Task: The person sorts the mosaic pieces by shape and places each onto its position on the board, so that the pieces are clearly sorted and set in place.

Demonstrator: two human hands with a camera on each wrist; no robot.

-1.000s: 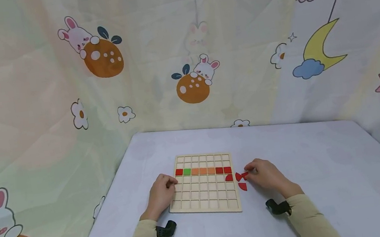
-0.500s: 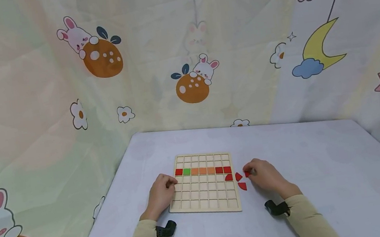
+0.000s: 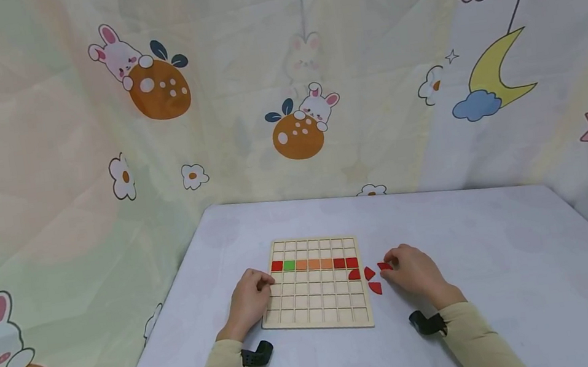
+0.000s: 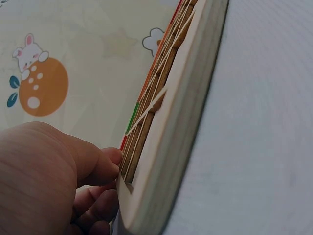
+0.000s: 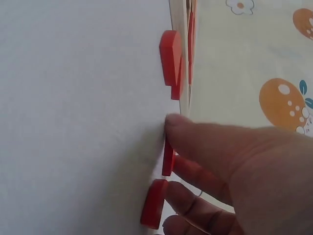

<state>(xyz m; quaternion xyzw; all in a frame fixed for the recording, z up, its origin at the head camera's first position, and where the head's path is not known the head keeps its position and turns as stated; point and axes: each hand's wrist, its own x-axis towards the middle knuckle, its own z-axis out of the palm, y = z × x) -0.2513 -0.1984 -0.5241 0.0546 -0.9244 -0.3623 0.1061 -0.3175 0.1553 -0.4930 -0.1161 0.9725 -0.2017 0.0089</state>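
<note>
A wooden grid board (image 3: 315, 304) lies on the table, with one row of red, green and orange square tiles (image 3: 314, 265) in its cells. A red quarter-circle tile (image 3: 354, 275) sits in a cell below that row's right end. My left hand (image 3: 251, 297) pinches the board's left edge between thumb and fingers. Right of the board, my right hand (image 3: 411, 270) pinches a red quarter-circle tile (image 5: 167, 159) between thumb and finger. Another red piece (image 5: 154, 203) lies by its lower fingers. Two loose red quarter-circle tiles, one upper (image 3: 369, 273) and one lower (image 3: 375, 288), lie beside the board's right edge.
A white cloth covers the table (image 3: 475, 246). Behind it hangs a printed curtain (image 3: 237, 92) with rabbits, oranges and a moon. Black wrist cameras, one left (image 3: 257, 354) and one right (image 3: 427, 322), sit on the sleeves.
My right hand has drawn a red quarter-circle tile slightly to the right, away from the two loose ones, and the tile has turned at its fingertips. The left hand stays on the board.
</note>
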